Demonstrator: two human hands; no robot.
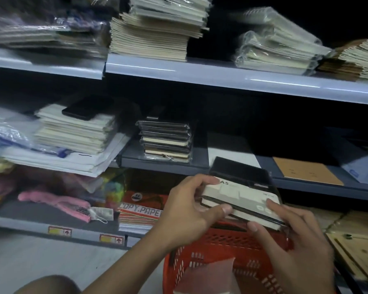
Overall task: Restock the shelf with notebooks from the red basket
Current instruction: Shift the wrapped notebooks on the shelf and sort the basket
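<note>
Both my hands hold a small stack of black-covered notebooks [242, 187] with a white A5 label, just above the red basket [227, 257]. My left hand [191, 204] grips the stack's left end, thumb underneath. At the right front corner my right hand [289, 230] pinches it. The stack hovers in front of the middle shelf's edge [306, 183]. On that shelf to the left stands a pile of wrapped black notebooks [166, 141]. Something pale pink lies inside the basket.
A brown notebook [306, 170] lies on the middle shelf at right. Cream notebook piles [74, 132] with a black phone on top sit at left. The upper shelf [221, 77] carries more stacks. Copy paper packs [140, 211] and a pink item [57, 202] fill the bottom shelf.
</note>
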